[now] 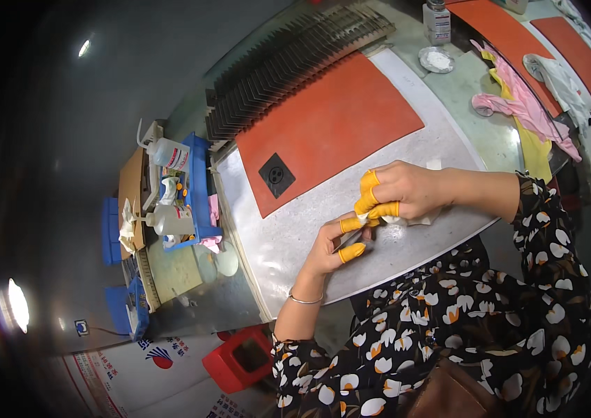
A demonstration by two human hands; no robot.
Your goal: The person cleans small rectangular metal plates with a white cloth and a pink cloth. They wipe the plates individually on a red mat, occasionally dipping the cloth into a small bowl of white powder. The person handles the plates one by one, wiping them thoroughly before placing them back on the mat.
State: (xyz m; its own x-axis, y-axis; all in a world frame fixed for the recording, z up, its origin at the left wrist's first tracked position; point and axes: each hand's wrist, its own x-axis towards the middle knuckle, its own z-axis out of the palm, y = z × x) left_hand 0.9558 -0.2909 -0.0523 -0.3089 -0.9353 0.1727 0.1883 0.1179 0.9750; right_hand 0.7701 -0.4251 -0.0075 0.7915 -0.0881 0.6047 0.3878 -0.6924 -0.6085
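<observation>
My left hand (329,245), in yellow finger cots, is closed on a thin dark piece seen nearly edge-on; fingers hide most of it. From the other side my right hand (410,191), also in yellow finger cots, pinches a white cloth (394,220) against that piece. Both hands meet above the near part of the white sheet (288,258). Beyond them a black square plate (277,175) with round openings lies on the orange mat (337,122).
Behind the mat stands a rack (295,66) of dark upright plates. At left, a blue tray (200,188) holds squeeze bottles. On the right are a dish of white powder (437,60), a bottle (437,24) and pink gloves (525,104). A red bin (240,359) sits below.
</observation>
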